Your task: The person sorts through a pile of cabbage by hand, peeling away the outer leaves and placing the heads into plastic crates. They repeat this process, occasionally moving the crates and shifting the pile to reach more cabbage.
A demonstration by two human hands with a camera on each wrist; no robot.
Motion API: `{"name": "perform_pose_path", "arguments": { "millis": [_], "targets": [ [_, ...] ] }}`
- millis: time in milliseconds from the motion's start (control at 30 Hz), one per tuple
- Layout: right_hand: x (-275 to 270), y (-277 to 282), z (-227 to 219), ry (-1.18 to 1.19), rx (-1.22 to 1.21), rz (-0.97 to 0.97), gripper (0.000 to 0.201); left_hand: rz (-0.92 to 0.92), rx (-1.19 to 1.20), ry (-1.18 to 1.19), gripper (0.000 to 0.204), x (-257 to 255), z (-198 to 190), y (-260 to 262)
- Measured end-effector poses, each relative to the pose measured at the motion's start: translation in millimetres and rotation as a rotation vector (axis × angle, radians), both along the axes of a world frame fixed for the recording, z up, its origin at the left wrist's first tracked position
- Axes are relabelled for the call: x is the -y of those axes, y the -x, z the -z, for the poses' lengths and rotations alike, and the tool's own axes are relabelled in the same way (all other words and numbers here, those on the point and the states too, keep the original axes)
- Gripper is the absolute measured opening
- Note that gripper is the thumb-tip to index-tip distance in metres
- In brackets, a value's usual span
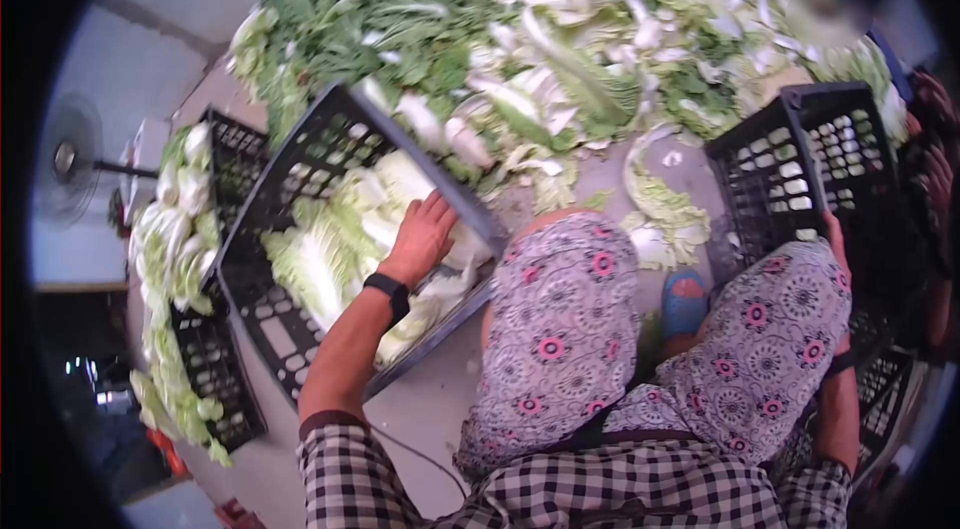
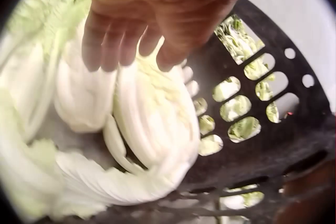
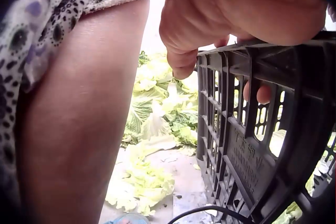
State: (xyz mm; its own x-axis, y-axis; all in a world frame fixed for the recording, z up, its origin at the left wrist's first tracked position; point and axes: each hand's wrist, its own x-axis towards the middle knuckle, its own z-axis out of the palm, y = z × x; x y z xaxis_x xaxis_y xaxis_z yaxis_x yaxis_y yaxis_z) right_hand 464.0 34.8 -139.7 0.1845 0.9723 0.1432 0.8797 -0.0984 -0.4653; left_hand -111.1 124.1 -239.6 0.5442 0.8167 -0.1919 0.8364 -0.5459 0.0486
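Note:
My left hand [image 1: 422, 237] is over the cabbages inside a tilted black crate [image 1: 268, 321], near its right wall. In the left wrist view, the fingers of this hand [image 2: 152, 16] hang extended and slightly bent over a pale cabbage [image 2: 155, 113], gripping nothing; whether they touch it I cannot tell. My right hand [image 1: 838, 247] grips the rim of another black crate [image 1: 795, 164] beside my right knee. The right wrist view shows that hand [image 3: 241, 11] over the rim of the crate [image 3: 247, 166], with fingertips visible through its slots.
A large heap of cabbage leaves [image 1: 560, 59] lies ahead. Loose leaves [image 1: 665, 214] are on the floor between the crates. More cabbages [image 1: 180, 239] are stacked at the left, near a fan [image 1: 70, 159]. Another person's arm [image 1: 938, 179] shows at the far right.

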Motion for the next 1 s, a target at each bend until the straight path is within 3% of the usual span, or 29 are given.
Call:
{"name": "perform_pose_path", "arguments": {
  "millis": [67, 133, 267, 333, 433, 533, 667, 700, 833, 867, 933, 1000],
  "targets": [
    [3, 0, -4, -0.027, 0.092, 0.029, 0.060, 0.052, -0.129, 0.045, 0.054, 0, 28, 6],
    [6, 2, -5, -0.041, 0.180, 0.071, 0.057, 0.076, -0.128, -0.056, 0.054, 1, 41, 10],
    [9, 2, -9, 0.018, 0.185, 0.065, 0.057, 0.062, -0.247, 0.019, 0.042, 2, 26, 1],
    [9, 1, -8, -0.033, 0.188, 0.035, 0.059, 0.115, -0.227, -0.160, 0.037, 9, 19, 2],
    [10, -4, 2, -0.053, 0.202, 0.037, 0.059, 0.340, -0.348, -0.419, 0.043, 13, 21, 11],
    [12, -2, -2, -0.050, 0.195, 0.032, 0.058, 0.137, -0.428, 0.032, 0.049, 6, 20, 12],
    [10, -2, 0, -0.079, 0.189, 0.030, 0.057, 0.291, -0.255, -0.074, 0.053, -9, 58, 20],
    [9, -4, 1, -0.057, 0.194, 0.041, 0.057, 0.305, -0.248, -0.222, 0.054, -8, 101, 43],
    [11, -2, 0, -0.058, 0.222, 0.043, 0.054, 0.206, -0.257, 0.112, 0.057, -19, 92, 42],
    [9, 1, -3, -0.060, 0.215, 0.039, 0.054, 0.200, -0.319, 0.131, 0.058, -19, 91, 44],
    [9, -3, 2, -0.073, 0.221, 0.050, 0.054, 0.185, -0.444, 0.164, 0.061, -14, 51, 19],
    [9, -2, 2, -0.052, 0.220, 0.059, 0.054, 0.179, -0.408, 0.029, 0.050, 2, 27, 8]
  ]
}}
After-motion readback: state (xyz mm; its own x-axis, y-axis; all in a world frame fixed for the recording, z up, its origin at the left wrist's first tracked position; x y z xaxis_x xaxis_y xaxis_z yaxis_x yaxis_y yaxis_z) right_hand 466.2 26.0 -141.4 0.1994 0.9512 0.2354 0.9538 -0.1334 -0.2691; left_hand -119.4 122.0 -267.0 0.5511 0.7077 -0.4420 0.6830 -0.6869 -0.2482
